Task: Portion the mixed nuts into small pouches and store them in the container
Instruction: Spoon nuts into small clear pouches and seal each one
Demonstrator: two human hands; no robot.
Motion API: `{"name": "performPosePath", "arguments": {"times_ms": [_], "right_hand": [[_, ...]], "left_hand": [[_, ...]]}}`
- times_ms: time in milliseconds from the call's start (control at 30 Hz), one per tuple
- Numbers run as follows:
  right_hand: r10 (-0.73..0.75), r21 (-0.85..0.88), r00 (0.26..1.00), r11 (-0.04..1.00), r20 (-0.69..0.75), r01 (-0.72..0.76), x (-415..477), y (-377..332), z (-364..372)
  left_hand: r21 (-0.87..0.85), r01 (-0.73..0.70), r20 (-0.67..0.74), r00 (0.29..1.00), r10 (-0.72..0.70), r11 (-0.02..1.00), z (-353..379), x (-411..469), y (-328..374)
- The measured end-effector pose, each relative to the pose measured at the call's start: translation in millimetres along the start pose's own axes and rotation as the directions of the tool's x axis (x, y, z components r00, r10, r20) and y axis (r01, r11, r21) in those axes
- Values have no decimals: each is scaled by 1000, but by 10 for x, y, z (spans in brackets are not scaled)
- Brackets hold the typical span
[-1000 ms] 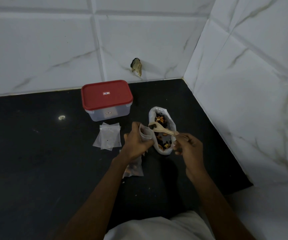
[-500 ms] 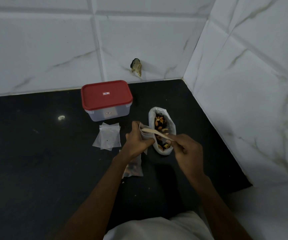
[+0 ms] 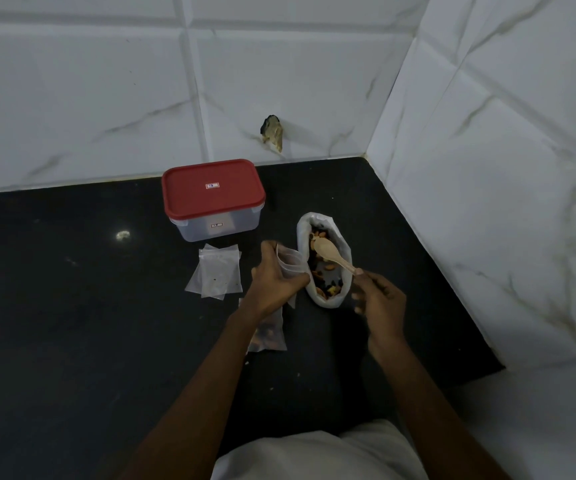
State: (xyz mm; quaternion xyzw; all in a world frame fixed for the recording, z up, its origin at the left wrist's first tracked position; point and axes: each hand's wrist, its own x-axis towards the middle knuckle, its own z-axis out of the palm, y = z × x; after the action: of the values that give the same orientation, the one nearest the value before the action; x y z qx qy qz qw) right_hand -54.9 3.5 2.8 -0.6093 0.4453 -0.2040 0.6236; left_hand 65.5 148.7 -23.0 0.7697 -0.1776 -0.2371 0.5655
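Note:
A white bag of mixed nuts (image 3: 324, 297) lies open on the black counter. My right hand (image 3: 380, 303) pinches the handle of a small wooden spoon (image 3: 329, 254), whose bowl sits over the nuts inside the bag. My left hand (image 3: 272, 280) grips a small clear pouch (image 3: 290, 259) with its mouth open, right beside the bag's left edge. A filled pouch of nuts (image 3: 269, 336) lies flat under my left wrist. Empty clear pouches (image 3: 217, 277) are stacked to the left. The clear container with a red lid (image 3: 212, 195) stands shut behind them.
White marble-look tiled walls (image 3: 487, 168) meet in a corner at the back right, close to the bag. The black counter (image 3: 71, 323) stretches away to the left. A small dark object (image 3: 272, 131) sticks out of the back wall.
My right hand has swung the spoon from the mouth of the held pouch back to the right, and its bowl is now down in the bag of nuts. The left hand keeps the pouch in place.

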Motion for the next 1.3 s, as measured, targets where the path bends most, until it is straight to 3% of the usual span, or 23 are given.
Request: {"name": "performPosePath", "arguments": {"times_ms": [100, 267, 400, 500, 600, 700, 867, 1033, 1167, 1300], "right_hand": [[5, -119, 998, 993, -59, -12, 108, 116, 7], [-35, -345, 999, 938, -11, 29, 202, 241, 38], [-279, -575, 960, 780, 33, 246, 164, 165, 39], [-333, -407, 919, 824, 213, 393, 32, -18, 124], [-189, -189, 897, 941, 399, 282, -93, -168, 255], [-132, -163, 852, 956, 506, 245, -115, -192, 344], [-129, -202, 802, 933, 583, 297, -138, -206, 468], [-107, -151, 809, 960, 578, 235, -202, -196, 595], [3, -129, 864, 989, 503, 72, -296, -73, 716], [95, -216, 823, 976, 561, 34, -398, 150, 827]], "left_hand": [[0, -15, -29, 999, 15, 1000, 37, -33, -31], [-33, -23, -67, 998, 21, 999, 67, -75, -66], [-51, -37, -90, 995, 32, 998, 57, -124, -39], [-73, -33, -94, 995, 26, 997, 48, -152, -23], [-62, -38, -74, 997, 33, 997, 36, -177, -3], [-21, -74, -42, 996, 73, 997, -23, -186, -1], [-38, -45, 11, 999, 45, 998, -190, -283, 3], [-321, 184, 132, 980, -148, 929, -425, -484, 11], [-550, 264, 76, 961, -268, 793, -503, -664, -80], [-555, 233, -39, 951, -305, 798, -554, -825, -195]]}}
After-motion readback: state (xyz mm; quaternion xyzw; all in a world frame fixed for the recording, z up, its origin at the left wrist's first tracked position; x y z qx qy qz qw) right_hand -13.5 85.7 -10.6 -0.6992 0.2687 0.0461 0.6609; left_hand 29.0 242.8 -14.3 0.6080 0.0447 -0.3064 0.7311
